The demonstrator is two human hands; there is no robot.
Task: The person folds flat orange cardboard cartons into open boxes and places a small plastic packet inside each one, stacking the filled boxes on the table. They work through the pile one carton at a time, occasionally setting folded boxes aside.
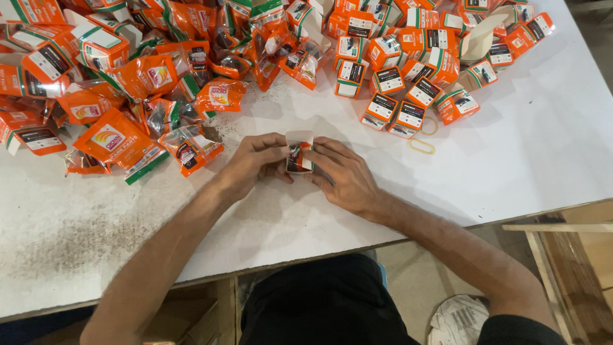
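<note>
Head view showed a white tabletop (pixel 523 160) carrying heaps of orange packets (pixel 128 83) and small boxes (pixel 408 70); at its middle, the left hand (pixel 252 166) and right hand (pixel 341 176) together pinched a small orange box (pixel 298 156) between their fingertips.

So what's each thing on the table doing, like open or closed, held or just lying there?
Small orange box: top flap open, held on the table by both hands.
Left hand: gripping the box's left side.
Right hand: gripping its right side.
Orange boxes: mostly closed, heaped.
Orange pouches: loose pile, lying flat.
Rubber band: lying loose on the white table.
</note>
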